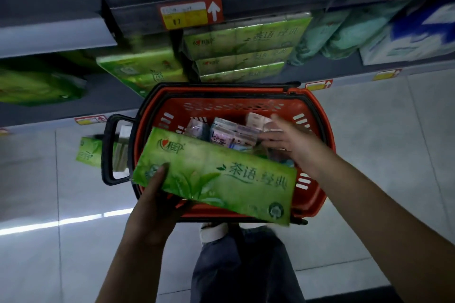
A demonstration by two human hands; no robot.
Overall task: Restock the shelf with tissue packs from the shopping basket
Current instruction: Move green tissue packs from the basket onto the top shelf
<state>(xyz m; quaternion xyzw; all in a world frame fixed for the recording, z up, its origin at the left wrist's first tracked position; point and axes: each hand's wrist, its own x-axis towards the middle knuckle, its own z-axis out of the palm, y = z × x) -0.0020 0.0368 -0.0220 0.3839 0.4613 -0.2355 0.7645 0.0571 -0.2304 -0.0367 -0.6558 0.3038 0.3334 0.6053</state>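
The left hand (157,206) has its grip closed on the near left end of a long green tissue pack (221,177). The thumb lies on the printed top face, and the fingers go under the pack, where they are hidden. The pack is held flat across the near side of the red shopping basket (317,115), covering much of what is inside.

The right hand (293,142) is over the basket's right half with a loose, open grip, fingers spread and holding nothing. I cannot tell whether the fingertips touch the small packs (231,134) below. These are pink, blue and pale wrappers bunched together in the basket, too blurred to read.

The basket stands on the tiled floor (381,142) just in front of the lowest shelf (118,96). Its black handle (108,150) sticks out to the left. Past the handle another green pack (88,152) lies on the floor, partly hidden by it.

On the shelf behind the basket is a stack of matching green packs (241,54). Mint-coloured packs (344,32) sit to its right, and a blue and white pack (406,37) is cut off by the frame edge. The figures on the red and yellow price label (190,12) are smeared. Below the basket a pale shoe (213,230) and a dark trouser leg (241,265) show.
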